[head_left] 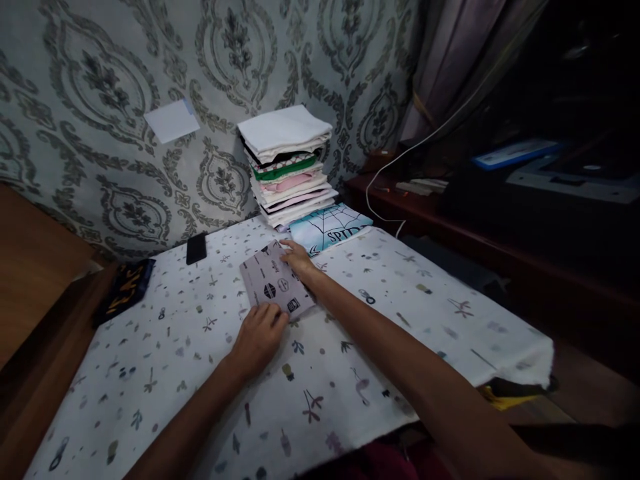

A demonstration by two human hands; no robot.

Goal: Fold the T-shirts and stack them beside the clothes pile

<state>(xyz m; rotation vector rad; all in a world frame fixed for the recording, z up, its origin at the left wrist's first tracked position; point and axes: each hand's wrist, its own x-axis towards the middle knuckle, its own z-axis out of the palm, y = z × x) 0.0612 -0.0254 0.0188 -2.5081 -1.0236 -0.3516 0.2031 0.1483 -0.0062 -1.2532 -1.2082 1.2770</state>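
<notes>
Forearms (373, 320) are spanning the tabletop (160, 373) as a half-curled left hand (259, 337) and loosely bent right hand (299, 262), grips unclear, are touching a folded printed cloth (274, 280) nearer the far edge, apparently squaring it, any smoothing calling for flatter palms.

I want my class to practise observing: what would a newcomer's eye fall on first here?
Probably the tall stack of folded cloth, white on top, against the patterned wall. The spider-web print lies just in front. Nearer, the left hand and right hand touch a grey printed piece.
</notes>
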